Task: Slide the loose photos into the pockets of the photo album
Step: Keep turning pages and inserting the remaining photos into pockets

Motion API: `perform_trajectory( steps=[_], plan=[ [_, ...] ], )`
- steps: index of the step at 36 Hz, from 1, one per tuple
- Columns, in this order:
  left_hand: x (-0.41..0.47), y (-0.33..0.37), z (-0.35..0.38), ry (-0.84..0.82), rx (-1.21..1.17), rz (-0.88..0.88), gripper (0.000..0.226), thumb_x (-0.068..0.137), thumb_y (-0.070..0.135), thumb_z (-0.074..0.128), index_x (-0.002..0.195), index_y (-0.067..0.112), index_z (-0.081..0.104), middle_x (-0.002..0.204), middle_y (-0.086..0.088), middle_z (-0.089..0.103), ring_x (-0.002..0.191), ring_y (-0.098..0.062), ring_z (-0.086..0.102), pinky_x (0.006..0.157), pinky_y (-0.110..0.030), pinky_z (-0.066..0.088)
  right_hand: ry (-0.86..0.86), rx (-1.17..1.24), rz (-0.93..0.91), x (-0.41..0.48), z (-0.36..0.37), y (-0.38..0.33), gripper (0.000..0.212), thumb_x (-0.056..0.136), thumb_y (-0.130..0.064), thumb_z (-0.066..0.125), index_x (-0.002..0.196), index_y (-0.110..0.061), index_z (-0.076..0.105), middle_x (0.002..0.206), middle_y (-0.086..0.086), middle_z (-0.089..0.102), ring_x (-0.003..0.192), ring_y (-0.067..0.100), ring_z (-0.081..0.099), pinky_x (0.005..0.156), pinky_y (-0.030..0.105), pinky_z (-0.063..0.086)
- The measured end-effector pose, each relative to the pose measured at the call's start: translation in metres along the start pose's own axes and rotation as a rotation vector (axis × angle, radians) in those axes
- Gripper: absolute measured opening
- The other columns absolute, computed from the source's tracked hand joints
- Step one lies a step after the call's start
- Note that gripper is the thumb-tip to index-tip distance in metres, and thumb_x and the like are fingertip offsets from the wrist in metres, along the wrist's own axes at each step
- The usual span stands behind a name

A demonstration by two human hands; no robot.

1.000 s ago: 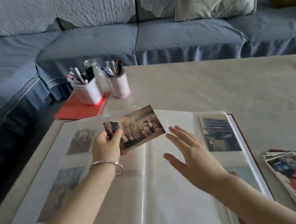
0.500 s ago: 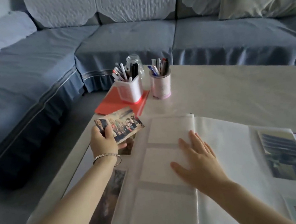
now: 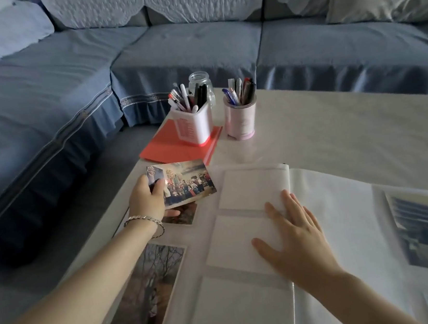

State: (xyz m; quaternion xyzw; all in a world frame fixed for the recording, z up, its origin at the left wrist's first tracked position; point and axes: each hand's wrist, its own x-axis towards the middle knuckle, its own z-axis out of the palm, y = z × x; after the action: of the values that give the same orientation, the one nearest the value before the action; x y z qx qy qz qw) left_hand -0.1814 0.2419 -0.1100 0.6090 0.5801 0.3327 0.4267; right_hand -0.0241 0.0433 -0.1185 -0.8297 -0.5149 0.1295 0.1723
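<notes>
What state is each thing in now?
photo album: open, lying flat
loose photo: held over the album, not yet pocketed
left hand: pinches the loose photo's edge
right hand: fingers straight, pressing on a page of empty pockets
white pen cup: upright, holds pens
pink pen cup: upright, holds pens

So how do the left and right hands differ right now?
The left hand pinches the loose colour group photo by its left edge; the right hand lies flat, fingers straight, on a blank pocket page of the open white photo album. The left wrist wears a silver chain bracelet; the right wrist is bare. Both are above the album.
</notes>
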Motion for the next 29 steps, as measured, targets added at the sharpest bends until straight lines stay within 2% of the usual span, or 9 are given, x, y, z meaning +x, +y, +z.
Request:
perform_trajectory(
  steps=[4,11,14,16,20,22,26,29],
  plan=[
    [0.0,0.001,0.002,-0.146,-0.03,-0.065,0.01,0.095,0.012,0.048,0.096,0.002,0.049,0.085,-0.009,0.051,0.066,-0.025,0.058,0.036,-0.03,0.052,0.002,-0.004,0.003,0.0,-0.001,-0.001,0.104,0.055,-0.075,0.007,0.147,-0.03,0.025,0.158,0.001,-0.003,0.144,0.015,-0.004,0.107,0.016,-0.009],
    [0.012,0.009,0.003,-0.355,0.068,-0.176,0.014,0.098,0.015,0.046,0.108,0.008,0.051,0.085,-0.006,0.052,0.068,-0.018,0.053,0.04,-0.027,0.053,0.021,0.026,-0.005,0.001,0.002,0.001,0.101,0.057,-0.075,0.013,0.145,-0.028,0.032,0.158,0.001,0.003,0.145,0.017,0.002,0.107,0.016,-0.008],
    [0.02,0.015,0.006,-0.425,0.152,-0.2,0.015,0.099,0.017,0.043,0.111,0.011,0.049,0.1,-0.008,0.054,0.074,-0.017,0.054,0.038,-0.023,0.051,0.041,0.047,-0.007,0.001,0.002,0.002,0.1,0.058,-0.075,0.016,0.143,-0.027,0.036,0.157,0.002,0.007,0.144,0.018,0.006,0.107,0.017,-0.005],
    [0.023,0.02,0.011,-0.463,0.2,-0.191,0.013,0.099,0.018,0.042,0.11,0.015,0.048,0.107,-0.008,0.052,0.075,-0.018,0.054,0.037,-0.021,0.049,0.04,0.042,-0.008,0.0,0.002,0.002,0.101,0.058,-0.076,0.015,0.144,-0.027,0.034,0.158,0.001,0.006,0.144,0.018,0.005,0.108,0.018,-0.005],
    [0.023,0.03,0.028,-0.562,0.224,-0.174,0.011,0.099,0.018,0.043,0.104,0.015,0.052,0.101,-0.009,0.047,0.078,-0.018,0.05,0.037,-0.021,0.049,0.032,0.028,-0.013,0.0,0.001,0.002,0.094,0.064,-0.076,0.022,0.145,-0.03,0.029,0.158,-0.001,0.0,0.144,0.016,0.0,0.107,0.017,-0.006],
    [0.02,0.034,0.038,-0.59,0.259,-0.141,0.012,0.099,0.018,0.043,0.104,0.013,0.052,0.101,-0.009,0.048,0.079,-0.018,0.05,0.038,-0.021,0.049,0.038,0.027,-0.011,0.0,0.001,0.002,0.098,0.06,-0.077,0.017,0.145,-0.031,0.029,0.158,-0.001,-0.001,0.144,0.015,0.0,0.107,0.017,-0.007],
    [0.015,0.037,0.053,-0.612,0.41,-0.022,0.021,0.1,0.02,0.038,0.116,0.009,0.046,0.101,-0.006,0.053,0.06,-0.014,0.049,0.038,-0.018,0.047,0.048,0.023,-0.01,0.002,0.003,0.004,0.102,0.055,-0.077,0.01,0.145,-0.032,0.029,0.158,-0.002,-0.001,0.143,0.014,-0.001,0.106,0.015,-0.008],
    [0.011,0.036,0.059,-0.61,0.561,0.052,0.019,0.1,0.024,0.036,0.106,0.007,0.038,0.095,-0.006,0.054,0.054,-0.014,0.045,0.046,-0.023,0.045,0.062,0.042,-0.018,0.001,0.003,0.004,0.101,0.057,-0.076,0.013,0.144,-0.031,0.033,0.158,0.0,0.003,0.144,0.016,0.002,0.106,0.016,-0.007]
  ],
)
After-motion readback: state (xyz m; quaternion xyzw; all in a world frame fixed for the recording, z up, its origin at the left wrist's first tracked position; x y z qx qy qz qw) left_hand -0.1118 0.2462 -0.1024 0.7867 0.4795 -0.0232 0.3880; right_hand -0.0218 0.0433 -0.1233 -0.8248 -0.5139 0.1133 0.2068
